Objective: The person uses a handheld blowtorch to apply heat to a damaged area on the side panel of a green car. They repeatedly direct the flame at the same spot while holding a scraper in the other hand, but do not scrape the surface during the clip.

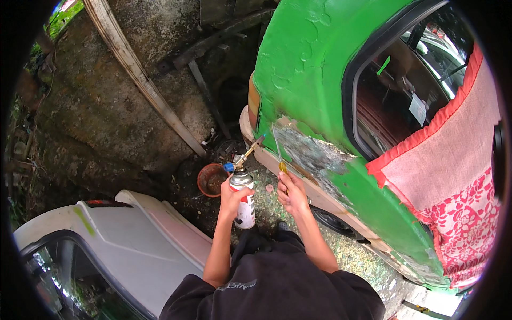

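My left hand (231,197) is wrapped round a white and red gas canister (244,210), held upright with a brass torch head (245,158) and blue knob (229,167) on top. The nozzle points up and right at the green car body (298,58), with what looks like a small blue flame at its end. My right hand (290,192) grips the yellow handle of a thin metal tool (278,146), probably a screwdriver or scraper, whose tip reaches the upper left edge of a bare, scorched patch (314,152). Whether the tip touches the surface I cannot tell.
A pale bumper (246,122) borders the green car; a pink patterned cloth (426,176) drapes over it at right. A silver car (122,240) stands close at lower left. A red bucket (210,178) sits between them, near a long board (133,69) leaning in the dirty corner.
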Available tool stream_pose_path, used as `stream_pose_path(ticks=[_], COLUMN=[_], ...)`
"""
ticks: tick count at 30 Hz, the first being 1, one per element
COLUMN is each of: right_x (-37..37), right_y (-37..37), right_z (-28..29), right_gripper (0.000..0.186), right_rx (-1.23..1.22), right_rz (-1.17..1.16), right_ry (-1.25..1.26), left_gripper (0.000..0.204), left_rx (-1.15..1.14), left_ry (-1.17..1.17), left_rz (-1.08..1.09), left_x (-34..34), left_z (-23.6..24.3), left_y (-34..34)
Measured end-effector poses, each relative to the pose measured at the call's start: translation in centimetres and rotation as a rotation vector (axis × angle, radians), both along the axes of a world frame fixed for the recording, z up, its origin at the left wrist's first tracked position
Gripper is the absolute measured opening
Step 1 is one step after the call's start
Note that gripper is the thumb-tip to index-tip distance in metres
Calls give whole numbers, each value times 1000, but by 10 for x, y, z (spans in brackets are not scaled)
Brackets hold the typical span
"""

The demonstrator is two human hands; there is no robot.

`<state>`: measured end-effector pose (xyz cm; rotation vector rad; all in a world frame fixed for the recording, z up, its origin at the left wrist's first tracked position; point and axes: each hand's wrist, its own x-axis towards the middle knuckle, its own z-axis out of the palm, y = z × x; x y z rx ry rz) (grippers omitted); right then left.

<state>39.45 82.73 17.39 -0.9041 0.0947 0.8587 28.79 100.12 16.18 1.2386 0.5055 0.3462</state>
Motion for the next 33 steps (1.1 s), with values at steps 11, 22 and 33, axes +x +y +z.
stream_pose_path(ticks=[11, 22, 33], right_x=[-20, -16, -17], right_y=[-38, -43, -43], right_z=[11, 8, 7], right_gripper=[13, 14, 14], right_rx=[-139, -106, -82], right_rz=[-53, -26, -22], right_ry=[-16, -23, -16], left_gripper=[38, 34, 40], left_rx=[4, 29, -10], left_ry=[-16, -16, -22], left_rz=[-49, -24, -53], left_x=[9, 21, 19], left_z=[-3, 9, 3], left_y=[-7, -5, -7])
